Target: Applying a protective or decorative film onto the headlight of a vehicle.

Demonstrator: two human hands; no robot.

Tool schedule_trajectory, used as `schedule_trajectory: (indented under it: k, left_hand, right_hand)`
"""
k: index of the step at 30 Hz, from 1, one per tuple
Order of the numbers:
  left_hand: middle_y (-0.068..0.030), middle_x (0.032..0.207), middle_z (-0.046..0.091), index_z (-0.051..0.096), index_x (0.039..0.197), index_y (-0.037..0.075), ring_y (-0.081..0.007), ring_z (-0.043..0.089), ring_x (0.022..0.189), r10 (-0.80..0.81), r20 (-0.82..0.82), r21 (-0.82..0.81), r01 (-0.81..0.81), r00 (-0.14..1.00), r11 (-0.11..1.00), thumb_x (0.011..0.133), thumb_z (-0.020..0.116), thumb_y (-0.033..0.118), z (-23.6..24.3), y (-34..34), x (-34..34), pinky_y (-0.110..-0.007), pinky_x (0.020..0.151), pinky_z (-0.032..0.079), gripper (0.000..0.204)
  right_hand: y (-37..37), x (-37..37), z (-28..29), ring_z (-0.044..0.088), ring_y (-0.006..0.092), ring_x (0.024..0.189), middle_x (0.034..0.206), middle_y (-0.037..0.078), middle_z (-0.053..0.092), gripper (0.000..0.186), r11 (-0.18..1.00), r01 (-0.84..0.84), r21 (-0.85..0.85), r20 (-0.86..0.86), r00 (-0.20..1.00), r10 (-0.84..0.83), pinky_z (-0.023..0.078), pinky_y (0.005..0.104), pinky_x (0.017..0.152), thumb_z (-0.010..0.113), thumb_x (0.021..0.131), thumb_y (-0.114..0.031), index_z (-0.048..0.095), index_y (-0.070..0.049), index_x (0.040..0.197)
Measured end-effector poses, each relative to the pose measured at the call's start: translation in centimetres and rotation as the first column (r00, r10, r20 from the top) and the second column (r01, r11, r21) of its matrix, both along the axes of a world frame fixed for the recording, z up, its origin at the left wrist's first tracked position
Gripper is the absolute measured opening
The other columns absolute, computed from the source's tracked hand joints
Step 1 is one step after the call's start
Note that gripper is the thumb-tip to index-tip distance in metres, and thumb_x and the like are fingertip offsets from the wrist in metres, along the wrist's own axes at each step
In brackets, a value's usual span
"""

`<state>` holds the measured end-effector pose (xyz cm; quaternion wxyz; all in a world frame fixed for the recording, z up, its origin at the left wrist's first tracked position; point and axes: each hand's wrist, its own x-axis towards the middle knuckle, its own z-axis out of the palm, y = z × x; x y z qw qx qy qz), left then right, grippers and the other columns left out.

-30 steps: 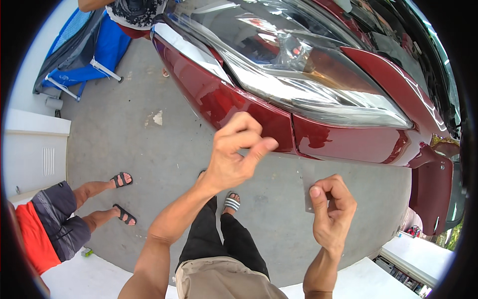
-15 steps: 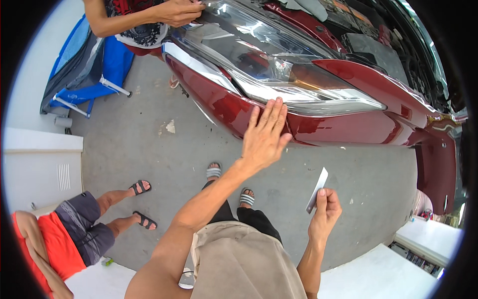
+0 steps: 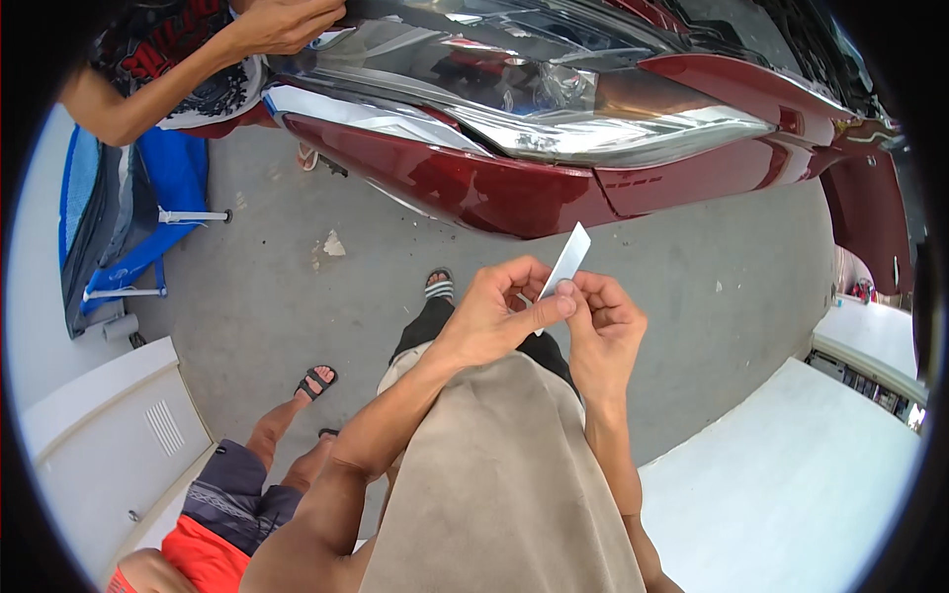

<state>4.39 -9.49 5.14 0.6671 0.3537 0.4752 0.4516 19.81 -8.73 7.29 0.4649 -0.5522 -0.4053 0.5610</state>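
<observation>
Both my hands meet in front of my body, a short way from the car's bumper. A thin, stiff-looking silvery-white strip point(image 3: 566, 259) with a slanted tip points up and away between them. My left hand point(image 3: 494, 314) pinches its lower part between thumb and curled fingers. My right hand point(image 3: 608, 331) grips the same part from the other side, thumbs close together. The strip's lower end is mostly hidden by the fingers. Beyond it is a dark red car bumper point(image 3: 474, 188) with a clear headlight point(image 3: 563, 99) above.
At the far left, another person's hand point(image 3: 287, 25) reaches to the headlight's edge. A second person in a red top point(image 3: 203, 553) is at the lower left. A blue folding item with white legs point(image 3: 173, 188) stands left; white cabinets point(image 3: 781, 484) flank the grey floor.
My left hand has left the bumper and come back to the strip. My right hand has moved left and up with the strip, and the hands now meet.
</observation>
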Motion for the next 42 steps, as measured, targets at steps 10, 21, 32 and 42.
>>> schedule_trajectory:
  k: [10, 21, 32, 42]
  left_hand:
    - [0.0024, 0.078, 0.064, 0.070, 0.100, 0.001, -0.0037, 0.053, 0.070, -0.069, 0.118, 0.015, 0.068, 0.991, 0.998, 0.097, 0.071, 0.023, 0.8, 0.5, -2.6, -0.023, 0.063, 0.041, 0.022]
    - [-0.0278, 0.130, 0.056, 0.058, 0.128, -0.007, -0.0364, 0.054, 0.120, 0.421, -0.586, 0.538, -0.056, 0.693, 0.841, 0.102, 0.060, 0.026, -3.2, 2.6, -0.8, -0.043, 0.099, 0.042, 0.041]
    - [-0.0350, 0.163, 0.018, 0.027, 0.154, -0.013, -0.0516, 0.015, 0.153, 0.435, -0.813, 0.573, 0.401, 0.387, 0.715, 0.098, 0.057, 0.036, -6.6, 8.6, 6.5, -0.060, 0.123, 0.014, 0.080]
    - [-0.0128, 0.087, 0.074, 0.074, 0.095, -0.002, -0.0192, 0.072, 0.072, 0.003, -0.491, 0.499, 0.278, 0.871, 0.821, 0.102, 0.057, 0.013, -4.8, 7.1, -4.6, -0.030, 0.066, 0.054, 0.024]
  right_hand:
    - [-2.1, -1.5, 1.1, 0.054, 0.0030, 0.069, 0.079, -0.002, 0.066, 0.007, 0.996, -0.080, -0.046, -0.084, 0.994, 0.076, 0.043, 0.0210, 0.063, 0.071, 0.095, -0.004, 0.071, 0.003, 0.097]
    - [-0.5, 3.7, -3.1, 0.048, 0.0021, 0.067, 0.078, -0.005, 0.062, 0.013, 0.998, 0.052, -0.024, -0.059, 0.997, -0.054, 0.038, 0.0198, 0.060, 0.074, 0.096, -0.013, 0.069, -0.001, 0.093]
    - [2.1, 6.7, -4.3, 0.048, 0.0030, 0.070, 0.082, -0.004, 0.063, 0.019, 0.939, 0.343, 0.027, -0.056, 0.938, -0.341, 0.035, 0.0209, 0.064, 0.073, 0.097, -0.018, 0.068, 0.000, 0.103]
    - [6.2, -2.4, -2.9, 0.057, 0.0100, 0.071, 0.078, 0.002, 0.065, 0.011, 0.863, 0.301, 0.406, 0.538, 0.685, -0.492, 0.047, 0.0265, 0.058, 0.068, 0.095, -0.010, 0.066, 0.001, 0.095]
